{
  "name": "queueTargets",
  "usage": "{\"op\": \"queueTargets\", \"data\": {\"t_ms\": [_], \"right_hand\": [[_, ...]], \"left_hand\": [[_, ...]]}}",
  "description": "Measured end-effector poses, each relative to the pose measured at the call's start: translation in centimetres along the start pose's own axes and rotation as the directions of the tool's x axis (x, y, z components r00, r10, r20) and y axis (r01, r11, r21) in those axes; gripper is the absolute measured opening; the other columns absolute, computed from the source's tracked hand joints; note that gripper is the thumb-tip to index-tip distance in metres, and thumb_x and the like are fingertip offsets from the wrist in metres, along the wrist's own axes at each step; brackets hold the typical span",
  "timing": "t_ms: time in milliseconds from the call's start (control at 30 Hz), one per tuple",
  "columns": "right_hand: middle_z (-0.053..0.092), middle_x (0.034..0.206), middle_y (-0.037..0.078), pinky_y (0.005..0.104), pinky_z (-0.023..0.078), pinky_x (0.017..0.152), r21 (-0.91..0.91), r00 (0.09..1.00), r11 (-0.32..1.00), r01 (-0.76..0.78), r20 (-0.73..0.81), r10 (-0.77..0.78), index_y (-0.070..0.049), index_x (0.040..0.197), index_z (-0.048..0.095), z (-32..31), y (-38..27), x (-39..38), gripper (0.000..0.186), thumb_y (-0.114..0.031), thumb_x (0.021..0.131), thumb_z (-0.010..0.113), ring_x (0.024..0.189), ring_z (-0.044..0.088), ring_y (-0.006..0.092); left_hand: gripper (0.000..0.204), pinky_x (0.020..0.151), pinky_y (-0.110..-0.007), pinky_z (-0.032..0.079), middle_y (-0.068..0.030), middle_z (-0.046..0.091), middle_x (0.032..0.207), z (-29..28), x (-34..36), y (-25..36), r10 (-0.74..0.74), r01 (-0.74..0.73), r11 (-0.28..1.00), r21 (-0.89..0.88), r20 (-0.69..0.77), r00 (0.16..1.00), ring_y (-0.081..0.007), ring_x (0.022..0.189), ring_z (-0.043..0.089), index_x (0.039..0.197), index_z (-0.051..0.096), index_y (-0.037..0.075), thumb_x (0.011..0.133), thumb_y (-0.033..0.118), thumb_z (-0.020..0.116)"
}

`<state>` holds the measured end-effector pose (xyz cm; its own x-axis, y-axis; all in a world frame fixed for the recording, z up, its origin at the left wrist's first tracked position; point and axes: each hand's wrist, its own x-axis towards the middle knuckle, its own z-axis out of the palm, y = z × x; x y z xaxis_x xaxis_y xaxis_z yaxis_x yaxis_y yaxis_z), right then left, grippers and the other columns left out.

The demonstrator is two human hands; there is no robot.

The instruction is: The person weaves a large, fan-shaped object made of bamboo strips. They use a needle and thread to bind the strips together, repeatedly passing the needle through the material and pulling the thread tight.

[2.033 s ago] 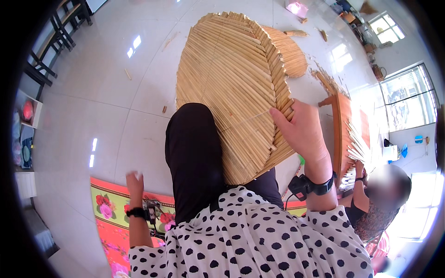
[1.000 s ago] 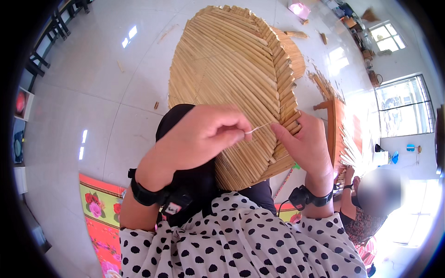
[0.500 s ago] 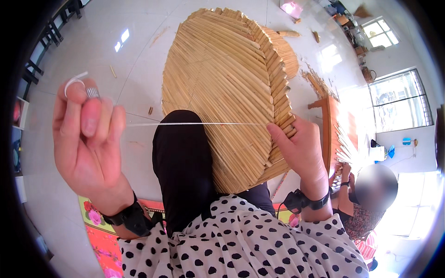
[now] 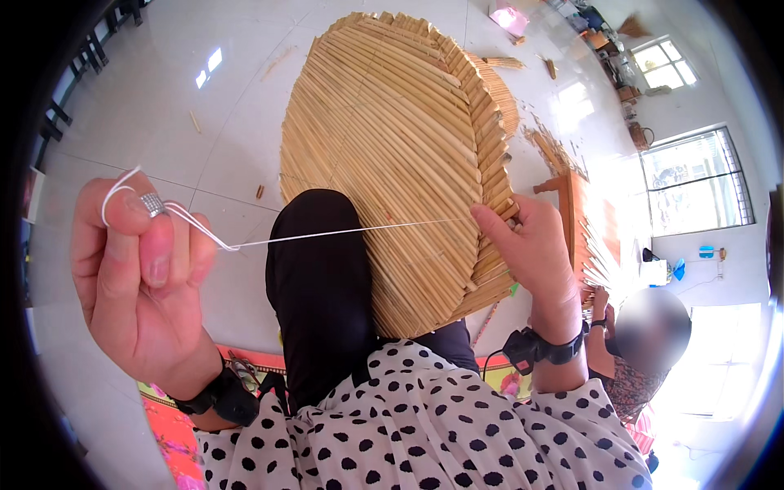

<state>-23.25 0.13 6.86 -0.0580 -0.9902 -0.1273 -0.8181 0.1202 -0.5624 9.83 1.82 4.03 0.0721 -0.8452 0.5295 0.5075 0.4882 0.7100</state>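
Observation:
A large oval panel of flat straw-coloured stalks (image 4: 384,139), laid side by side with a folded, ridged right edge, leans across my lap against my dark-trousered knee (image 4: 314,245). My right hand (image 4: 535,253) pinches its right edge between thumb and fingers. Raised at the left, my left hand (image 4: 139,286) is closed on a white thread (image 4: 302,235). From there the thread crosses over the knee to the panel near my right thumb. A silvery dimpled thimble ring (image 4: 152,204) circles a left finger, and thread loops beside it. Whether a needle is there I cannot tell.
Behind the panel lies another stalk piece (image 4: 500,91). Loose stalks (image 4: 547,147) litter the tiled floor near a wooden bench (image 4: 574,216). On the right a person (image 4: 645,343) works at a bundle of stalks. A floral mat (image 4: 167,433) lies under me.
My left hand has shifted slightly left and downward. The thread, straight before, now bends near that hand, with a doubled loop showing by the fingers. My right hand keeps its hold.

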Motion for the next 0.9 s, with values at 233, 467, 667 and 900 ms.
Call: {"op": "queueTargets", "data": {"t_ms": [233, 467, 667, 900], "right_hand": [[0.065, 0.066, 0.016, 0.0325, 0.047, 0.056, -0.032, 0.988, 0.994, 0.105, -0.107, -0.108, 0.006, 0.094, 0.067, 0.3, -0.6, 0.0, 0.033, -0.026, 0.086, 0.072, 0.054, 0.058, 0.0167], [0.067, 0.067, 0.014, 0.0319, 0.048, 0.057, 0.04, 0.988, 0.995, 0.093, -0.128, -0.087, 0.005, 0.096, 0.068, 0.9, -0.5, 0.8, 0.034, -0.027, 0.085, 0.072, 0.056, 0.058, 0.0131], [0.065, 0.065, 0.015, 0.0323, 0.048, 0.057, -0.019, 0.999, 1.0, 0.022, -0.03, -0.023, 0.008, 0.092, 0.067, 0.0, 0.4, 0.5, 0.039, -0.029, 0.083, 0.074, 0.056, 0.06, 0.016], [0.064, 0.064, 0.016, 0.0342, 0.048, 0.056, -0.07, 0.99, 0.992, 0.102, -0.09, -0.108, 0.009, 0.088, 0.066, 0.4, 0.5, 0.4, 0.038, -0.028, 0.082, 0.075, 0.056, 0.062, 0.0185]], "left_hand": [[0.019, 0.055, -0.023, 0.034, 0.0005, 0.049, 0.075, -1.1, 1.1, -2.0, -0.088, 0.087, 0.996, -0.029, -0.042, 0.995, -0.0045, 0.055, 0.034, 0.108, 0.057, -0.001, 0.102, 0.007, 0.04], [0.02, 0.057, -0.022, 0.036, 0.0005, 0.05, 0.074, -2.6, 1.0, -3.0, -0.153, 0.14, 0.975, -0.171, -0.067, 0.986, -0.0047, 0.056, 0.036, 0.11, 0.059, 0.0, 0.102, 0.008, 0.042], [0.021, 0.057, -0.022, 0.035, 0.0008, 0.05, 0.074, -2.7, 0.8, -3.8, -0.171, 0.155, 0.972, -0.179, -0.08, 0.982, -0.0049, 0.057, 0.036, 0.111, 0.06, 0.001, 0.102, 0.008, 0.043], [0.02, 0.057, -0.023, 0.035, 0.0009, 0.049, 0.074, -2.5, 0.2, -4.0, -0.211, 0.184, 0.96, -0.211, -0.112, 0.971, -0.0053, 0.057, 0.036, 0.11, 0.06, 0.0, 0.102, 0.008, 0.042]]}}
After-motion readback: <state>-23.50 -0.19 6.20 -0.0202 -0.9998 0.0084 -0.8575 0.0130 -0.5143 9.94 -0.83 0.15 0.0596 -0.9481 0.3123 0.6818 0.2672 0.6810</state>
